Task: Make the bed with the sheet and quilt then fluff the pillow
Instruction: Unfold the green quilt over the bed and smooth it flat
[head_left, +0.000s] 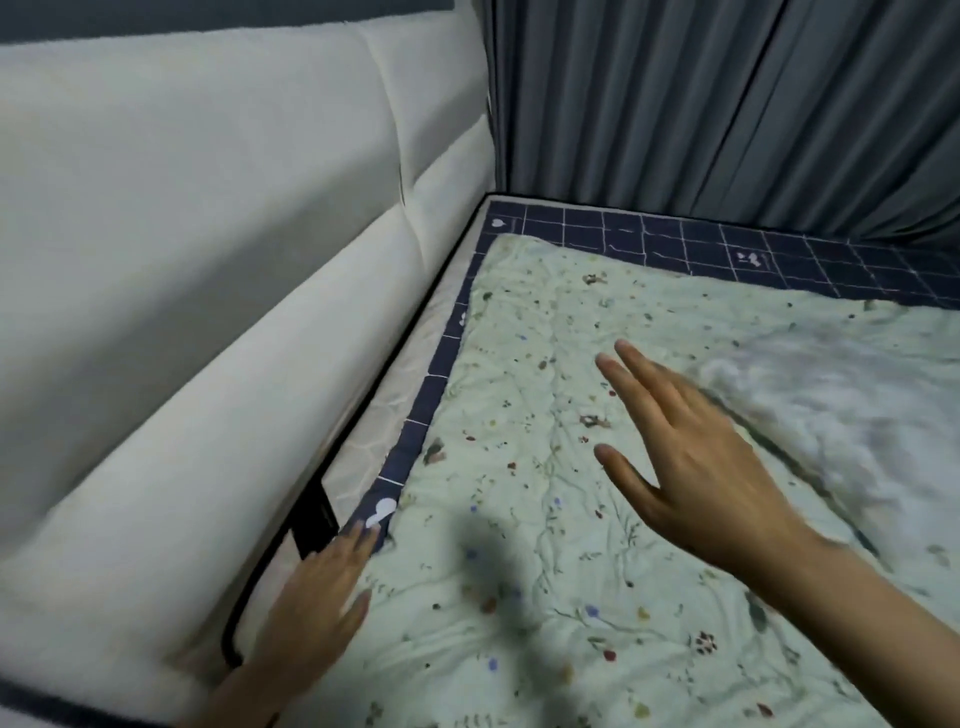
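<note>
Floral quilt (545, 415) lies spread; I flatten my left hand (317, 587) along its edge and hover my right hand (691, 457) wide to smooth wrinkles.

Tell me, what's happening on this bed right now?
A person is making the bed. A pale floral quilt is spread over a navy checked sheet, whose border still shows along the padded headboard and the grey curtain. The left hand lies with straight fingers at the quilt's edge by the headboard, while the right hand is spread open over the quilt, gripping nothing. No pillow is in view.
</note>
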